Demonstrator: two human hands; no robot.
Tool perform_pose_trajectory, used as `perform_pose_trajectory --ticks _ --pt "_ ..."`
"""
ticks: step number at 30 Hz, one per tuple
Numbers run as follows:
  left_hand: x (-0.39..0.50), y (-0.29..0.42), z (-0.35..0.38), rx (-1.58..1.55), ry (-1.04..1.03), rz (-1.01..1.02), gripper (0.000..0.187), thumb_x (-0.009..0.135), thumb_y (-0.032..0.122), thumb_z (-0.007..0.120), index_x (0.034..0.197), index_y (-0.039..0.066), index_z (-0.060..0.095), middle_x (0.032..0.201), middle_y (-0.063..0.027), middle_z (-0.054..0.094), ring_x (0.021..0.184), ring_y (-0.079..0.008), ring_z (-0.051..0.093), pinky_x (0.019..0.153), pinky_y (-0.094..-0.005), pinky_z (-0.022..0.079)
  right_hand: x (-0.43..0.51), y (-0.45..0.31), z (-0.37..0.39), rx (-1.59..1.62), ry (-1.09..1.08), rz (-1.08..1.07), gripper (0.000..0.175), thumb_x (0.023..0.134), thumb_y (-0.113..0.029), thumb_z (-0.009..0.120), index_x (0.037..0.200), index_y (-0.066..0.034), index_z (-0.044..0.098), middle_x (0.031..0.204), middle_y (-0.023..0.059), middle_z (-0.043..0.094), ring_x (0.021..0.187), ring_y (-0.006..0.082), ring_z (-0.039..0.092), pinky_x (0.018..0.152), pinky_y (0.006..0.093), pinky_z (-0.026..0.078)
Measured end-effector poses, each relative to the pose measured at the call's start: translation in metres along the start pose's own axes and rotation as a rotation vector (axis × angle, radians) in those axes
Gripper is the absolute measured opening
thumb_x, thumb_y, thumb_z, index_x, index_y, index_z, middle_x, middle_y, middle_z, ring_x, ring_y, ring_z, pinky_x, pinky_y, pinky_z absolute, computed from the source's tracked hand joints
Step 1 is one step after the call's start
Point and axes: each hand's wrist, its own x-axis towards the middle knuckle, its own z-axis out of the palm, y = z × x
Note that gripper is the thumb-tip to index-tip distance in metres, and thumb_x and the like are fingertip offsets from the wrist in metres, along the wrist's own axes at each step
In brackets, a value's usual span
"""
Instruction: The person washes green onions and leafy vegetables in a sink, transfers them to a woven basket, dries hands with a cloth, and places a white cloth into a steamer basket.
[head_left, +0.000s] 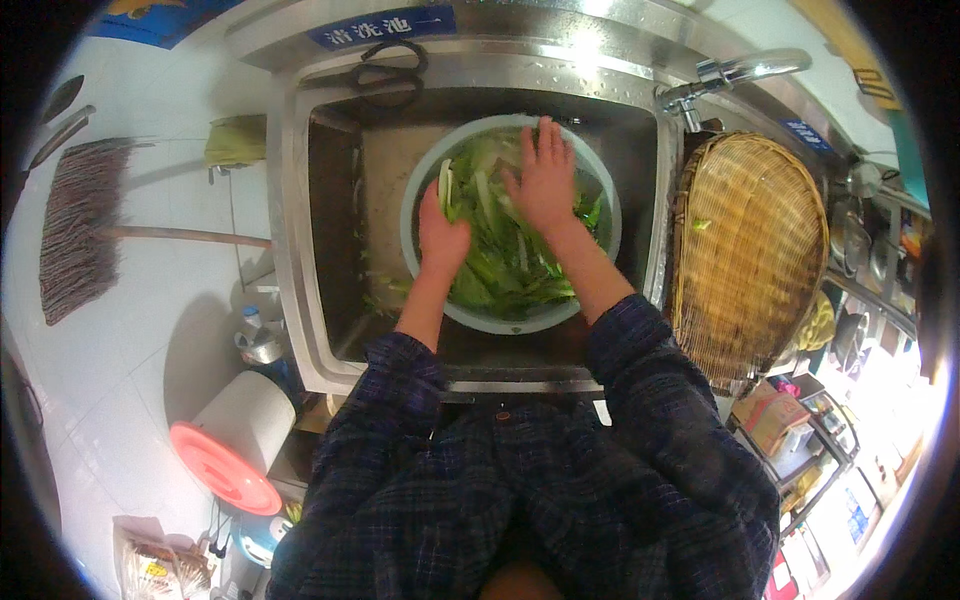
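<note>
Leafy green vegetables (495, 255) with pale stalks lie in water in a round, light-coloured basin (411, 247). The basin stands inside a stainless steel sink (330, 247). At the basin's left side my left hand (442, 238) grips some leafy stalks (447, 187), one pale stalk rising past the fingers. My right hand (547, 184) is laid flat over the greens near the far rim, fingers stretched out and holding nothing. Slightly blurred, it hides part of the vegetables beneath it.
Black-handled scissors (390, 75) lie on the sink's far left ledge. A chrome faucet (739, 73) is at the far right corner. Right of the sink rests a woven bamboo basket (750, 247). Leftward are a broom (86, 232) and a white bin (251, 416) with a pink lid (225, 469).
</note>
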Motion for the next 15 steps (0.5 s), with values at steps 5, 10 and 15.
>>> perform_pose_trajectory --ticks 5,10,15 --pt "0.003 -0.035 0.007 0.012 -0.011 -0.064 0.069 0.073 -0.003 0.058 0.14 0.001 0.04 0.132 -0.0206 0.052 0.123 -0.0359 0.051 0.104 -0.0394 0.04 -0.051 -0.027 0.005 0.212 -0.368 -0.05 0.076 0.08 -0.033 0.073 0.144 -0.0079 0.041 0.15 0.0257 0.032 0.132 0.0502 0.036 0.112 0.0502 0.033" --pt "0.004 -0.007 -0.016 -0.359 -0.191 -0.336 0.076 0.071 -0.002 0.058 0.144 0.005 0.037 0.134 -0.0166 0.052 0.123 -0.0314 0.051 0.1 -0.0409 0.043 -0.027 -0.024 -0.077 -0.032 -0.489 -0.037 0.1 0.073 -0.044 0.078 0.153 -0.015 0.025 0.155 0.0242 0.025 0.133 0.0503 0.036 0.112 0.0523 0.033" --pt "0.019 -0.014 -0.002 -0.755 -0.346 -0.546 0.076 0.079 0.012 0.072 0.146 0.008 0.036 0.134 -0.0118 0.053 0.12 -0.0288 0.054 0.097 -0.0409 0.046 -0.004 0.015 -0.026 0.211 -0.762 0.19 0.121 0.068 -0.047 0.082 0.157 -0.0222 0.004 0.157 0.0251 0.019 0.14 0.0486 0.028 0.115 0.0508 0.029"
